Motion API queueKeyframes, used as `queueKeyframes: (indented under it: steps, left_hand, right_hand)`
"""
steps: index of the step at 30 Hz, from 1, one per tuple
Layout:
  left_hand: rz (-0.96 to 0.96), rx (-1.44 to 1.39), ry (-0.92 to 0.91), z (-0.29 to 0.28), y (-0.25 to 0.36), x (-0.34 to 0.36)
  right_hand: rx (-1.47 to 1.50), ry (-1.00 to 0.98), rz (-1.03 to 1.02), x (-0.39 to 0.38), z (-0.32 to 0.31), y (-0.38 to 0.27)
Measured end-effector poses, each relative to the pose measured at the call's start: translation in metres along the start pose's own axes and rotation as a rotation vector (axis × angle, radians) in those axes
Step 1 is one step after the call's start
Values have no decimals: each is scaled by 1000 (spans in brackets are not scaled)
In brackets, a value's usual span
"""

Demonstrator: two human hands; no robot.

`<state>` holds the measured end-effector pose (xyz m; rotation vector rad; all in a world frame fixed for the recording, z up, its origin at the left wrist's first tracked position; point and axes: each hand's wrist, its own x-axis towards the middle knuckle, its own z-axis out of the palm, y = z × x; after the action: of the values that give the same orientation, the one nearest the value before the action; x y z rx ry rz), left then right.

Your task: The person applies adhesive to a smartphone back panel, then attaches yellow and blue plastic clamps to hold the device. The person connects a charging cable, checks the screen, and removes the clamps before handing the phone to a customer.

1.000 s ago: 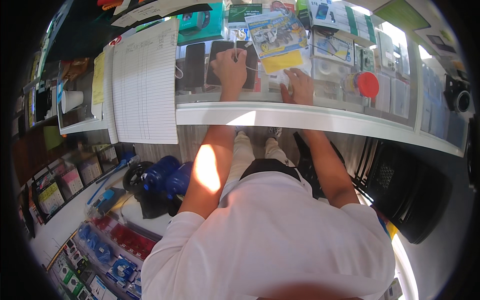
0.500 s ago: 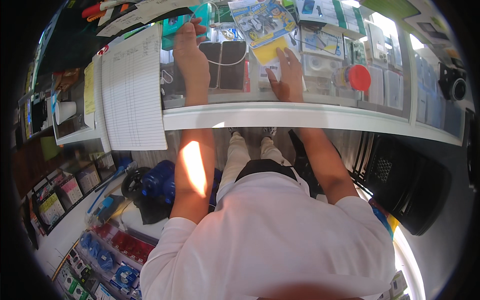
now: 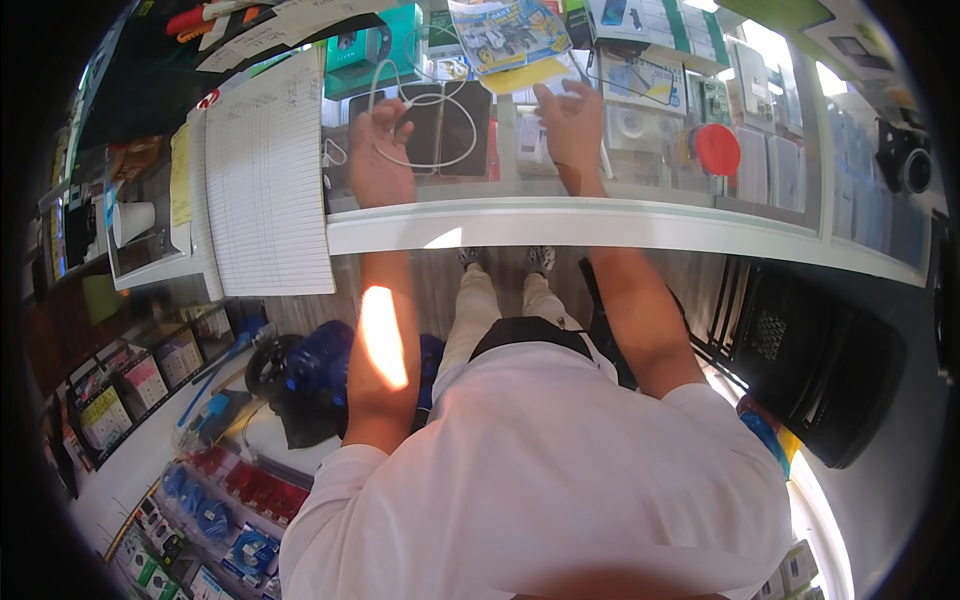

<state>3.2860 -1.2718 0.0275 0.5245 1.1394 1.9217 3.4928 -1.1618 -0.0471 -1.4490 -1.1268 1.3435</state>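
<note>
My left hand (image 3: 382, 160) is held over the glass counter, fingers curled round a white cable (image 3: 474, 130). The cable spreads in loose loops above two dark phones (image 3: 463, 122) lying side by side, and a small plug end shows by my fingertips. Farther right, my right hand (image 3: 574, 130) hovers with bent fingers apart, nothing visible in it. Just beyond its fingertips lies a yellow paper (image 3: 524, 76), partly under a colourful printed packet (image 3: 512, 38). A teal box (image 3: 374, 50) stands beyond my left hand.
A lined notebook (image 3: 265, 190) overhangs the counter's white front edge (image 3: 560, 222) on the left. A jar with a red lid (image 3: 716, 150) stands to the right, near boxed goods. A black chair (image 3: 815, 370) is at my right, and a blue water bottle (image 3: 318, 362) is at lower left.
My left hand has drawn back toward me from the teal box, bringing the cable's loops along. My right hand has come off the yellow paper; paper and packet have shifted away from me.
</note>
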Motion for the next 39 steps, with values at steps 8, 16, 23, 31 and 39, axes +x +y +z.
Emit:
queueKeyframes:
  steps: [8,16,23,31,39]
  left_hand:
    - [555,1242,-763,-11,-34,-48]
    - [468,1117,-626,12,-23,-75]
    - [594,1135,-504,4,-2,-68]
    - [641,1206,-280,1,4,-61]
    - [593,1135,-637,15,4,-62]
  right_hand:
    - [553,-483,509,-21,52,-23]
    - [393,-888,384,14,54,-56]
    - [597,-960,170,-6,55,-79]
    - [146,-1185,-99,-52,-14,-85]
    - [487,-1356,223,-49,-30,-54]
